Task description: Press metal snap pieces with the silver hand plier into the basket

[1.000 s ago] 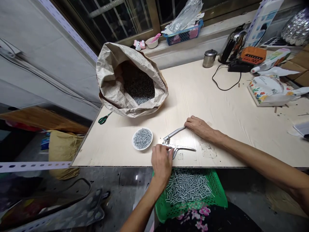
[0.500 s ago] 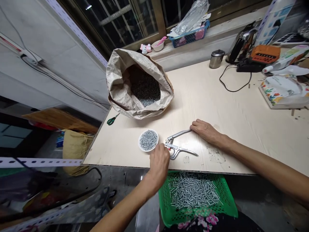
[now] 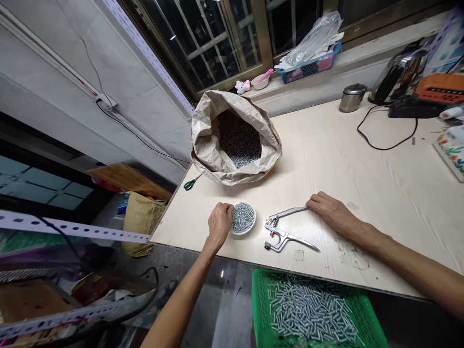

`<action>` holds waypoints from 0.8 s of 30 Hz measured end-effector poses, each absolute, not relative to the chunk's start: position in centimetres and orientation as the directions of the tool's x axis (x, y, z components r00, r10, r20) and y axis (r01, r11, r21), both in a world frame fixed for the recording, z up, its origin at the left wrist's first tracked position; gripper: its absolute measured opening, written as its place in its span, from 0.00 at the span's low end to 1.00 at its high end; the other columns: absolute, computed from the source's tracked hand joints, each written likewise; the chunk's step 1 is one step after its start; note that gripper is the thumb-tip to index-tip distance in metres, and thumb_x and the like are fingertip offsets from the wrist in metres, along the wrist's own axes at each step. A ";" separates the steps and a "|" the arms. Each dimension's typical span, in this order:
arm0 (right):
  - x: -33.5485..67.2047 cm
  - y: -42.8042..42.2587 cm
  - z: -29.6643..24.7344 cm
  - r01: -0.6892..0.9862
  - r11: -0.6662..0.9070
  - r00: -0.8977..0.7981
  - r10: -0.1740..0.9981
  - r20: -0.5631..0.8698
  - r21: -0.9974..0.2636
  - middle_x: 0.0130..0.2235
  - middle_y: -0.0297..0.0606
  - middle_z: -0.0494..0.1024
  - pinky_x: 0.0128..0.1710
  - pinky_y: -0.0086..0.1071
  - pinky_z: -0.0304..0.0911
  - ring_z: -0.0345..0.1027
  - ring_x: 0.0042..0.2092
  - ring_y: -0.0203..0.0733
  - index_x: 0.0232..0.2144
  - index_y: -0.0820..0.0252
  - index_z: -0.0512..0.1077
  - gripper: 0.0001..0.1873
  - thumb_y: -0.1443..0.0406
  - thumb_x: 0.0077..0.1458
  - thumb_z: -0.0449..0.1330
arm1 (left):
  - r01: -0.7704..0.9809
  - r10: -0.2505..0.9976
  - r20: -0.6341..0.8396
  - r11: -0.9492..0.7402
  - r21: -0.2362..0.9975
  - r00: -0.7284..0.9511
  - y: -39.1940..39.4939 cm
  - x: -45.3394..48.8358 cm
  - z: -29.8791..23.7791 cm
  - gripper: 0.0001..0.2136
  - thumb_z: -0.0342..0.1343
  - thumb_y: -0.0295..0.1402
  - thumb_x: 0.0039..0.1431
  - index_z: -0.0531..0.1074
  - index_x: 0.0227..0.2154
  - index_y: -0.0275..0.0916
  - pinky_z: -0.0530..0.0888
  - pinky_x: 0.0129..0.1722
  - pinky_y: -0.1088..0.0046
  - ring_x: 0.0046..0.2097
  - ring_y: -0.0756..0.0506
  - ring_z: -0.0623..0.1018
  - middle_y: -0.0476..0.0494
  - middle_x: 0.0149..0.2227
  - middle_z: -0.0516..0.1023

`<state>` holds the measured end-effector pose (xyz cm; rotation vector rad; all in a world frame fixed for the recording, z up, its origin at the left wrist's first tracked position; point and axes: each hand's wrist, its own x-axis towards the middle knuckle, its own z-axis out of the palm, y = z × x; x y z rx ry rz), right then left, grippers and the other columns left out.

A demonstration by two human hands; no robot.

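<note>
My left hand is at the left rim of a small white bowl filled with small silvery metal pins. Its fingers are curled together at the rim; whether anything is pinched in them is hidden. My right hand is closed around the end of the upper handle of silver hand pliers with a spring and a red part. The pliers lie on the table with handles spread and the jaw toward the bowl.
A large open sack of dark and silvery small parts stands behind the bowl. Green-handled scissors lie left of it. Below the table edge sits a green basket of metal tubes. A lidded metal canister and black cable are farther back.
My left hand has moved from the pliers' jaw to the left side of the bowl. My right hand still grips the upper handle. The view has shifted, moving everything rightward.
</note>
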<state>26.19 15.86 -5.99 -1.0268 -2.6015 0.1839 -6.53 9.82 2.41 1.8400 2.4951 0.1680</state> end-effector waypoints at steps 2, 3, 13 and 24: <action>26.2 15.8 -6.2 0.642 0.725 -0.670 0.688 0.277 -0.249 0.32 0.39 0.68 0.31 0.32 0.55 0.58 0.35 0.43 0.32 0.59 0.65 0.15 0.78 0.58 0.43 | 0.942 0.948 0.043 0.309 0.131 -0.317 10.6 -7.0 1.7 0.13 0.45 0.33 0.64 0.75 0.38 0.38 0.67 0.34 0.72 0.40 0.45 0.75 0.41 0.39 0.75; 26.1 15.8 -6.3 0.644 0.723 -0.665 0.690 0.284 -0.250 0.32 0.39 0.68 0.31 0.32 0.55 0.59 0.35 0.43 0.32 0.58 0.65 0.15 0.78 0.58 0.43 | 0.946 0.951 0.059 0.292 0.139 -0.303 10.8 -7.0 1.4 0.13 0.45 0.32 0.64 0.75 0.40 0.38 0.67 0.34 0.72 0.40 0.45 0.75 0.41 0.40 0.75; 25.9 15.6 -6.1 0.660 0.712 -0.653 0.701 0.287 -0.239 0.32 0.39 0.68 0.33 0.32 0.56 0.59 0.36 0.43 0.31 0.59 0.66 0.14 0.76 0.60 0.44 | 0.940 0.952 -0.093 -0.305 -0.154 0.293 13.5 -6.9 1.5 0.11 0.45 0.24 0.62 0.73 0.33 0.38 0.68 0.35 0.71 0.42 0.43 0.68 0.40 0.37 0.72; 25.5 13.9 -4.2 0.729 0.666 -0.608 0.736 0.300 -0.157 0.39 0.44 0.71 0.37 0.36 0.56 0.61 0.40 0.46 0.41 0.61 0.69 0.12 0.72 0.62 0.47 | 0.937 0.940 0.134 -0.329 0.115 0.314 10.8 -5.2 2.6 0.08 0.46 0.25 0.60 0.70 0.31 0.37 0.69 0.38 0.70 0.38 0.45 0.72 0.41 0.33 0.73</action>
